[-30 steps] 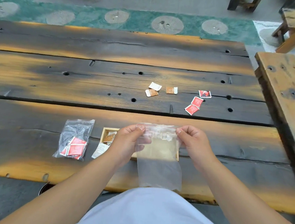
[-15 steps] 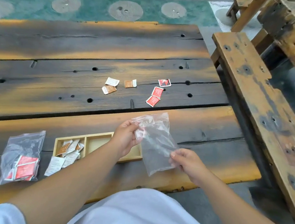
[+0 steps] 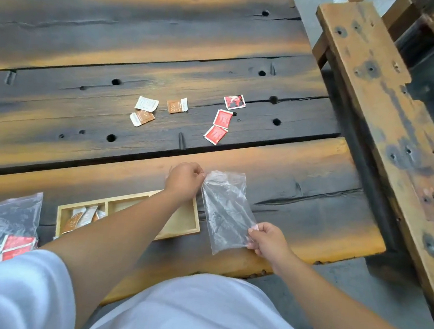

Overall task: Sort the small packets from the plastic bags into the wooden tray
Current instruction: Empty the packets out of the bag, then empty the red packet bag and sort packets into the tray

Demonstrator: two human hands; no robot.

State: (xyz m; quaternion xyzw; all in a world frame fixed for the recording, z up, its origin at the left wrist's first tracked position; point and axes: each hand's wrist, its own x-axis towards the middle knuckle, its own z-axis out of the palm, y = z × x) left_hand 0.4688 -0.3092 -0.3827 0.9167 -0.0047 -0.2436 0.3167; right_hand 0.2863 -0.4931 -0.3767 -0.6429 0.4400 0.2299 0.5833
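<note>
Both hands grasp one clear plastic bag (image 3: 226, 211), stretched just right of the wooden tray (image 3: 180, 226) on the plank surface (image 3: 301, 171): the left hand (image 3: 183, 181) pinches its top corner, the right hand (image 3: 267, 239) pinches its lower edge. The tray's left compartment holds brown and white packets (image 3: 82, 217). Left of the tray lies a second bag (image 3: 8, 226) with red packets inside. Beyond the tray, three brown-white packets (image 3: 143, 111) and three red packets (image 3: 222, 118) lie loose.
</note>
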